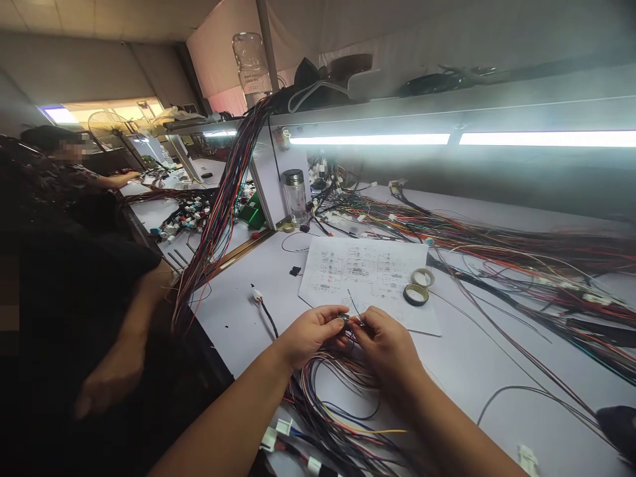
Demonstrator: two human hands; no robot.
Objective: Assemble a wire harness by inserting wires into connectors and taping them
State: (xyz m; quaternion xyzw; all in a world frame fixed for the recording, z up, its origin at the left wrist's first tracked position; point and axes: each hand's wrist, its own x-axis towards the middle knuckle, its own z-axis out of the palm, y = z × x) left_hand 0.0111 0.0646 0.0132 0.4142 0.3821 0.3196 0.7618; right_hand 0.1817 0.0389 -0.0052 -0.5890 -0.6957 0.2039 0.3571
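Observation:
My left hand [313,334] and my right hand [382,341] meet above the white bench, fingers pinched together on a small dark connector [344,320] with thin wires rising from it. Under both hands a bundle of coloured wires [338,397] runs toward me and ends in white plugs [275,434]. A printed wiring diagram sheet [365,275] lies just beyond my hands, with two tape rolls [417,288] on its right side.
A thick hanging wire loom [218,205] drops at the left. Long wire harnesses [521,258] spread over the right of the bench. A clear jar [295,195] stands at the back. A person in dark clothes [74,298] stands close on my left; another works further back.

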